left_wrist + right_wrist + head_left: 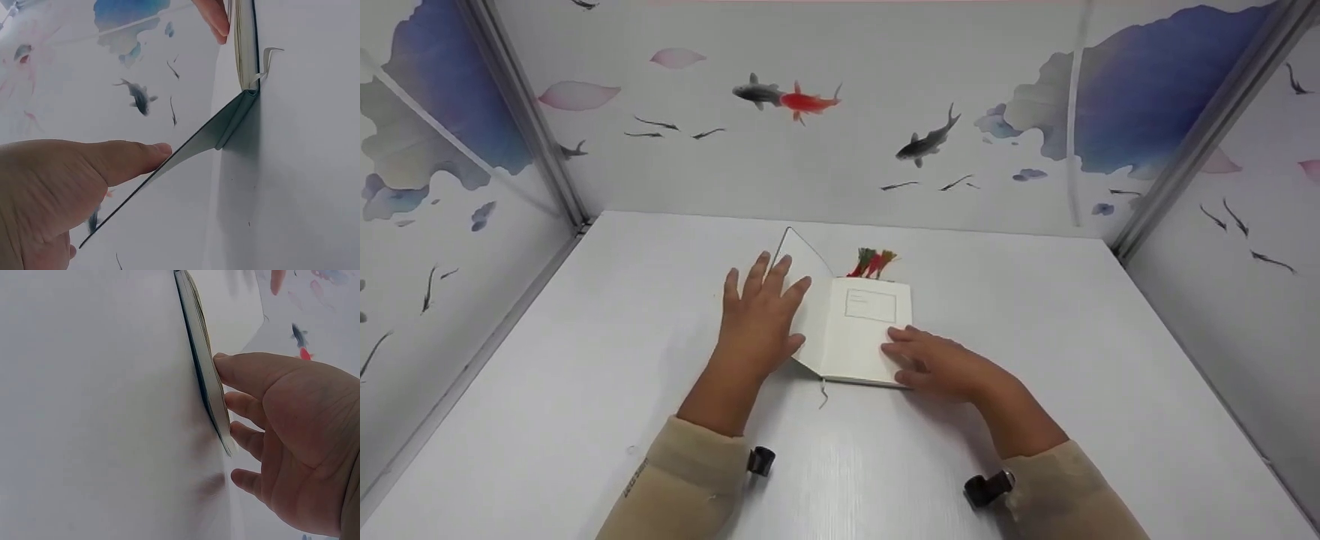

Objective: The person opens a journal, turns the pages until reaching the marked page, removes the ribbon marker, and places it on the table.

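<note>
A small notebook (pixel 861 345) lies open on the table, a printed box on its cream right-hand page. Its front cover (pixel 814 315) stands tilted up at the left, and the left wrist view shows its dark green spine (pixel 233 121). My left hand (pixel 757 326) lies against the inside of this cover with fingers spread and the thumb straight along it. On the right-hand page rest the fingertips of my right hand (pixel 941 364), near the outer edge; the right wrist view shows its fingers slightly bent at the page block (pixel 205 365). A pale ribbon (pixel 823 394) hangs out at the bottom.
Red and green tassels (pixel 874 262) stick out beyond the notebook's top edge. The white table (pixel 1035 315) is enclosed by white panels (pixel 840 172) painted with fish and petals. Black camera clips (pixel 761 460) sit at both sleeve cuffs.
</note>
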A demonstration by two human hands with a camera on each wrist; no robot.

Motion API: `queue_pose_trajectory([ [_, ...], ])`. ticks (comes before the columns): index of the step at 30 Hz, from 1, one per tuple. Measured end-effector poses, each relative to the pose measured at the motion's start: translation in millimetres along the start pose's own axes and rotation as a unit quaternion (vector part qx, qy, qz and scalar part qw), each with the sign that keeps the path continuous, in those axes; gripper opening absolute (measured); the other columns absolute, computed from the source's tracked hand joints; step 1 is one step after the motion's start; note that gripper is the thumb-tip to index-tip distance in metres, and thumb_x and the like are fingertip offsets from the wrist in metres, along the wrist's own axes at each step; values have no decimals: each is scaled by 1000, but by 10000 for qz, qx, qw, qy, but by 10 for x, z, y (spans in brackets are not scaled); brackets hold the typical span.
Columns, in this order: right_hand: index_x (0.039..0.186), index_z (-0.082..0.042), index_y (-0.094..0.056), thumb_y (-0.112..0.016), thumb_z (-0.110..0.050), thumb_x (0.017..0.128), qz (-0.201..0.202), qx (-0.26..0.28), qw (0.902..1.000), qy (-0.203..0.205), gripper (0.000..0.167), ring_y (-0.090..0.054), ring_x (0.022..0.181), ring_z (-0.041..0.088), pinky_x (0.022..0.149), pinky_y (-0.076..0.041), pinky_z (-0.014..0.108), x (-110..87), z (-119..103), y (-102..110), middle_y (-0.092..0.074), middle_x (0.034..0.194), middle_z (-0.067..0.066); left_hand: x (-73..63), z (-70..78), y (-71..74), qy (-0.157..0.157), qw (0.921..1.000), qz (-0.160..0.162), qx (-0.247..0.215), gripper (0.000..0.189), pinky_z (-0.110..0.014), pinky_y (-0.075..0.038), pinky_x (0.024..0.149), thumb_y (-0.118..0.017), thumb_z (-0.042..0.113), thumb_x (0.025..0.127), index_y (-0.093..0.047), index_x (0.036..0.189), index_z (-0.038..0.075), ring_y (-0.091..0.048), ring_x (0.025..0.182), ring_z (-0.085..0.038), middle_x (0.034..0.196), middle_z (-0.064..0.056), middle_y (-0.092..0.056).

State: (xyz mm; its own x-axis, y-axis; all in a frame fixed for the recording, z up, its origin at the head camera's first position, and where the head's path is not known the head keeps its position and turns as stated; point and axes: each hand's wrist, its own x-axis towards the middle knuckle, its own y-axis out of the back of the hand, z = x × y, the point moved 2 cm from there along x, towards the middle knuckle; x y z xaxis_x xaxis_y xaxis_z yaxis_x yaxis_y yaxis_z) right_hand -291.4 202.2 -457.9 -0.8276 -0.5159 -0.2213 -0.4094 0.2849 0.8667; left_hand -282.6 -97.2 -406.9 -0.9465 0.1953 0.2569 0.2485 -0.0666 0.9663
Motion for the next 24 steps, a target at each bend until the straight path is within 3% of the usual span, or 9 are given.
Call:
queue_pose_trajectory([
  [11, 163, -31, -46, -65, -36, 107, -23, 26, 10000, -50, 60, -15, 170, 23, 136, -20, 56, 8, -35, -16, -28, 178, -12, 28, 21, -277, 8, 9933, -1053, -485, 76, -64, -20, 133, -80, 46, 95, -50, 161, 24, -23, 167, -35, 176, -8, -36],
  [24, 162, -36, -47, -66, -36, 106, 62, 34, 9995, -306, 59, -16, 170, 21, 136, -21, 57, 23, -54, -35, -29, 177, -16, 20, 15, -444, -151, 9826, -1643, -855, 56, -61, -36, 126, -67, 43, 105, -54, 158, 28, -33, 162, -35, 175, -6, -38],
])
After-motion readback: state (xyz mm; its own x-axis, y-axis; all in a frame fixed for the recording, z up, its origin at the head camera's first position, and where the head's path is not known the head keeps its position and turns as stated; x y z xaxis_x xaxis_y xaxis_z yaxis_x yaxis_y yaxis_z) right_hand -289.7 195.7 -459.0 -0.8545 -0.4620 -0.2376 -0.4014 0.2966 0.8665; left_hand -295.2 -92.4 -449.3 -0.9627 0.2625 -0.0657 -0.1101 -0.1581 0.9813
